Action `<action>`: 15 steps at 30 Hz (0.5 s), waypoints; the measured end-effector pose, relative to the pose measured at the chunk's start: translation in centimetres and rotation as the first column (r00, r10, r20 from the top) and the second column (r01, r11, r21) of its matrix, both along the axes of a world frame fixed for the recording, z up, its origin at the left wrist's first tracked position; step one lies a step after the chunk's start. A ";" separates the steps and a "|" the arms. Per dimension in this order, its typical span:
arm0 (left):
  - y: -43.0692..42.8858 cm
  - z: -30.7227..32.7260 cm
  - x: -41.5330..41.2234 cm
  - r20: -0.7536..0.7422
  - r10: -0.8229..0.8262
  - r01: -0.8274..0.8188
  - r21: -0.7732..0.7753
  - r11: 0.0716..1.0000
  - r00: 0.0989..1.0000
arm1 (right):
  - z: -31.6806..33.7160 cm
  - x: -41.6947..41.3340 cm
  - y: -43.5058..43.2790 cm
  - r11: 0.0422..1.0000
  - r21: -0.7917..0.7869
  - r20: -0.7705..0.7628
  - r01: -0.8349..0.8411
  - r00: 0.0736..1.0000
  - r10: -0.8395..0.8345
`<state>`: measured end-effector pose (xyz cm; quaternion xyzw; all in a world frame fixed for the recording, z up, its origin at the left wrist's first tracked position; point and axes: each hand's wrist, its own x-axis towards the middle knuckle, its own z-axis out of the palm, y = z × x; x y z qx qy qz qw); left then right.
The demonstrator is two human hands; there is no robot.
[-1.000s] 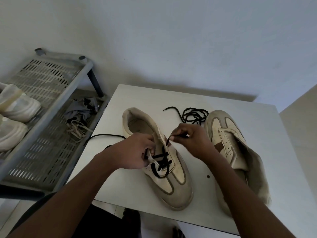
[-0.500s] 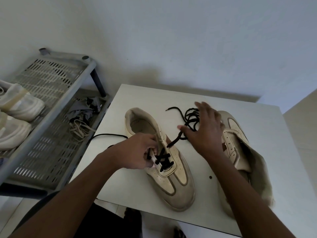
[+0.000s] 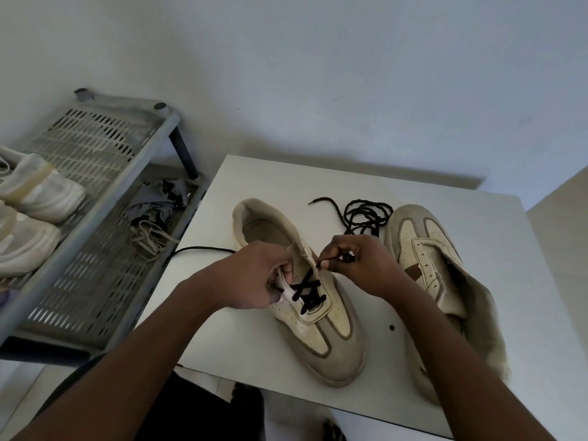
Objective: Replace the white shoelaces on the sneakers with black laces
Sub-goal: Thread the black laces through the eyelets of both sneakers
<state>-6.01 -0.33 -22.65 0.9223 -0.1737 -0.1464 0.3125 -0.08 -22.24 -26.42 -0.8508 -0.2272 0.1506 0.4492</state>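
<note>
On the table (image 3: pixel 241 345), L hand (image 3: pixel 254 278) grips sneaker (image 3: pixel 334 345) flap while R hand (image 3: pixel 359 265) pinches black lace (image 3: pixel 307 289) tip just beside.

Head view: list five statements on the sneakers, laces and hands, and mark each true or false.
1. Black lace crosses the lower eyelets of the held sneaker. True.
2. The second sneaker is laced in black. False: its eyelets show no lace.
3. The right hand pinches the black lace's end. True.
4. The coiled spare lace lies inside the second sneaker. False: it lies on the table beside it.
5. The left hand lies flat on the table. False: it grips the held sneaker.
</note>
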 end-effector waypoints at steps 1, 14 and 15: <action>0.0 0.0 0.0 0.006 0.000 0.000 -0.004 1.000 1.000 | 0.0 0.0 0.0 0.999 0.030 -0.038 0.024 0.999 -0.023; 0.1 -1.4 -0.3 0.147 -0.039 0.041 -0.008 0.999 0.988 | 1.0 0.0 -0.1 0.994 -0.020 -0.240 0.112 0.964 -0.113; 0.0 -1.5 -0.3 0.161 -0.054 0.056 -0.007 0.998 0.985 | 1.2 0.0 -0.2 0.995 -0.011 -0.286 0.096 0.954 -0.095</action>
